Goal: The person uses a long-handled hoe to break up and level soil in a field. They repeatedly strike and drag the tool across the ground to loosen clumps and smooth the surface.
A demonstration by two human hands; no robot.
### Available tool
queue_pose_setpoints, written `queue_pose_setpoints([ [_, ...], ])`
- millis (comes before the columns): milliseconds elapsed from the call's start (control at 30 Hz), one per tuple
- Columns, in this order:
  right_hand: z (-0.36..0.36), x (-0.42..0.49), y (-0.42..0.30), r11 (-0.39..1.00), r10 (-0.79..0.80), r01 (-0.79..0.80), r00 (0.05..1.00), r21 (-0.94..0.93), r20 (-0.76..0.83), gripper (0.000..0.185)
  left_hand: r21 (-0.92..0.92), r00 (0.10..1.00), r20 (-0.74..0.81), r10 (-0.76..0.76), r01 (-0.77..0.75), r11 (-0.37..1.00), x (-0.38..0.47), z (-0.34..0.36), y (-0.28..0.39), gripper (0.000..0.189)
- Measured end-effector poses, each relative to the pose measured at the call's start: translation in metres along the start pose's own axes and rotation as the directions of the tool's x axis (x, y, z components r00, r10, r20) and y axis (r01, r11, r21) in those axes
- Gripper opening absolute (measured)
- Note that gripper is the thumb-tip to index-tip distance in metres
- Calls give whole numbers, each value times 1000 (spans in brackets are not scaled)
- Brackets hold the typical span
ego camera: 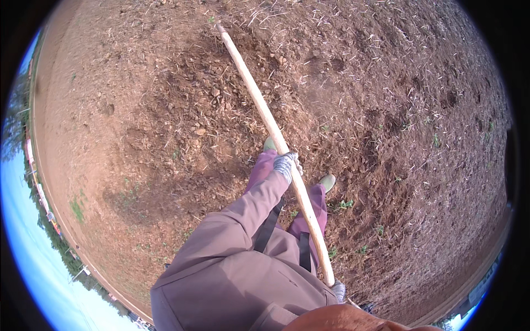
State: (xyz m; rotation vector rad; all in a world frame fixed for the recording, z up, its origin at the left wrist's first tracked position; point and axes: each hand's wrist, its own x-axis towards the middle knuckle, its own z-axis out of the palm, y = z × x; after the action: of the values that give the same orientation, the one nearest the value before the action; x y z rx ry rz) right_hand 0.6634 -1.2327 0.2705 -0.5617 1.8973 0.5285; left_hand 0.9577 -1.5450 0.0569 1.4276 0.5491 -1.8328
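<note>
A long, pale wooden handle runs slantwise from the loose soil at the top centre down to my right hip. My left hand, in a grey and white knitted glove, is closed around its middle. At the handle's near end is my right hand, in the same kind of glove and partly hidden; its fingers wrap around the end. The far tip of the handle is darker and meets the ground; whether a tool head sits there, in the soil, cannot be told.
Broken brown soil with straw bits and clods surrounds my feet. My pale shoes stand on it, below purple trousers. Small green weeds grow near the right shoe. Trees and low buildings line the field's far left edge.
</note>
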Motion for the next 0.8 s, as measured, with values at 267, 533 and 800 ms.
queue_pose_setpoints([
  [267,-3,33,-130,921,-320,296,946,-252,-59,48,59,982,-109,152,-146,988,43,19,81,10],
  [533,-20,4,-50,967,-111,95,992,-235,-53,42,-38,992,-59,-113,110,993,6,-3,-12,15],
  [800,2,60,-152,921,-324,297,943,-253,-72,40,-46,984,-63,165,-169,985,24,19,107,12],
])
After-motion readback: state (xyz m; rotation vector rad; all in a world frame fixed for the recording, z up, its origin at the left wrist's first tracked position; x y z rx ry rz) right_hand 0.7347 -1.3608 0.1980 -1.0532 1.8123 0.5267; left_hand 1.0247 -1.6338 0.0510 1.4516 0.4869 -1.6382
